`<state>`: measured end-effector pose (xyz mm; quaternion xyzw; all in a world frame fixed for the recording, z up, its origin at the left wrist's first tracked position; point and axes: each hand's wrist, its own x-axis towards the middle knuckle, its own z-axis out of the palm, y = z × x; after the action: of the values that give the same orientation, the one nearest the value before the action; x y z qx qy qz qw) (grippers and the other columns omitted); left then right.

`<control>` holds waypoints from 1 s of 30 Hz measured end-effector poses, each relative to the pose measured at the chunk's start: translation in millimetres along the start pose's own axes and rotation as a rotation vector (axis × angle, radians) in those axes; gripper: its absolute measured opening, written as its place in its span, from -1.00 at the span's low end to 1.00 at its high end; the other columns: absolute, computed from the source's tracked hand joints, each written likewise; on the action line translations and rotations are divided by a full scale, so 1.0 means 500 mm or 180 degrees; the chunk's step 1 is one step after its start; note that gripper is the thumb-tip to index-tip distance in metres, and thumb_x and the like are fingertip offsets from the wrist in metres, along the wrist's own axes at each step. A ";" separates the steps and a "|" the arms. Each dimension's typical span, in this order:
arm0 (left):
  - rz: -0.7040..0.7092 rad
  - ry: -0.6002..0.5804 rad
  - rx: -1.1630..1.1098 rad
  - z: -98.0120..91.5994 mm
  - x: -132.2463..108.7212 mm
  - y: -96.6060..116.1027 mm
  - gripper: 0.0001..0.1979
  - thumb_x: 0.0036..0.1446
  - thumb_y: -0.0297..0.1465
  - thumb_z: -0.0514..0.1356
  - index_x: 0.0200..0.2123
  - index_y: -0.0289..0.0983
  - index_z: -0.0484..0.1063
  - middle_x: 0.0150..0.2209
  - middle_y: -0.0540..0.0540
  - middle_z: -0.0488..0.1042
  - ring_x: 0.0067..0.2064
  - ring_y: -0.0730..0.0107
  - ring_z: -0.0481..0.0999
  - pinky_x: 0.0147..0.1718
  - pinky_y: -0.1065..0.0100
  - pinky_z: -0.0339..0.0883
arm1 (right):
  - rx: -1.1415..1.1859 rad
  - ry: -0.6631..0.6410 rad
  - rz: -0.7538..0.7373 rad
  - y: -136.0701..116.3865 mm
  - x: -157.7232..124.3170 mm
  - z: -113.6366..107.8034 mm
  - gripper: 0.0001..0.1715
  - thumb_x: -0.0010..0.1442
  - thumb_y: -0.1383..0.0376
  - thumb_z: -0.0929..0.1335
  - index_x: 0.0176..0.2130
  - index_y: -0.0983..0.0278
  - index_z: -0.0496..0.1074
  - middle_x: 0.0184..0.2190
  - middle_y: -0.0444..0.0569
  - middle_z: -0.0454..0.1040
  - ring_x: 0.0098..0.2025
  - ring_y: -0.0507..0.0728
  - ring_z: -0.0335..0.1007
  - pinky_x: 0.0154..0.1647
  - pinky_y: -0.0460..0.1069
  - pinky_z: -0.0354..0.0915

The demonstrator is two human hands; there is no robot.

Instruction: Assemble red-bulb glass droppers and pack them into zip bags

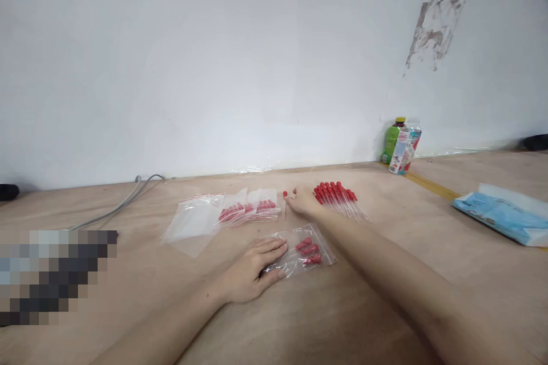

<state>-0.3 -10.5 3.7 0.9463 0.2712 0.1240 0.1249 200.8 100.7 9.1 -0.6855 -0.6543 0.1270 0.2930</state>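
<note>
A clear zip bag [291, 262] lies flat at the front centre, with several red-headed pieces [310, 249] in its right part. My left hand [257, 268] rests on the bag's left end, fingers spread. Farther back, my right hand [302, 201] pinches a thin stick with a red head [285, 195], which stands out left of the fingertips. Right beside that hand is a fanned row of red-headed sticks [336, 191]. To the left, several filled bags [248, 209] overlap, next to flat clear bags [194, 219] that look empty.
A green bottle [389, 144] and a printed pack [405, 151] stand by the wall at the back right. A blue-and-white packet [505, 217] lies at the right. Grey cable [122, 205] and a pixelated object [51, 276] are at the left.
</note>
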 end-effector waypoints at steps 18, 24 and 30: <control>0.0019 -0.0005 -0.0081 0.001 -0.001 -0.003 -0.53 0.18 -0.23 -0.04 0.15 -0.17 0.04 0.17 -0.10 0.09 0.17 0.24 0.06 0.11 0.13 -0.02 | 0.1618 0.0813 -0.0156 0.096 -0.045 -0.069 -0.49 0.09 0.19 0.19 0.01 0.32 0.03 -0.50 -0.13 0.42 -0.50 0.01 0.36 -0.49 -0.11 0.25; 0.0029 0.0031 -0.0149 0.001 0.000 -0.003 -0.53 0.18 -0.23 -0.02 0.15 -0.16 0.06 0.16 -0.08 0.10 0.17 0.21 0.08 0.10 0.10 -0.01 | 0.2712 0.0994 0.0089 0.171 -0.151 -0.089 -0.37 -0.03 0.18 0.29 -0.02 0.25 -0.06 -0.64 -0.29 0.27 -0.65 0.00 0.28 -0.61 -0.09 0.27; -0.0021 0.0018 -0.0066 -0.002 -0.001 0.001 -0.54 0.18 -0.22 -0.03 0.14 -0.15 0.06 0.16 -0.08 0.11 0.17 0.22 0.08 0.11 0.11 -0.01 | 0.2970 0.0800 0.0355 0.145 -0.175 -0.064 -0.45 -0.07 0.21 0.30 -0.14 0.20 -0.06 -0.60 -0.27 0.30 -0.57 0.05 0.37 -0.49 -0.01 0.37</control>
<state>-0.7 -10.8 4.8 0.9437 0.2734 0.1290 0.1344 268.3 10.2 -24.8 -0.5250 -0.4494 0.3385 0.6386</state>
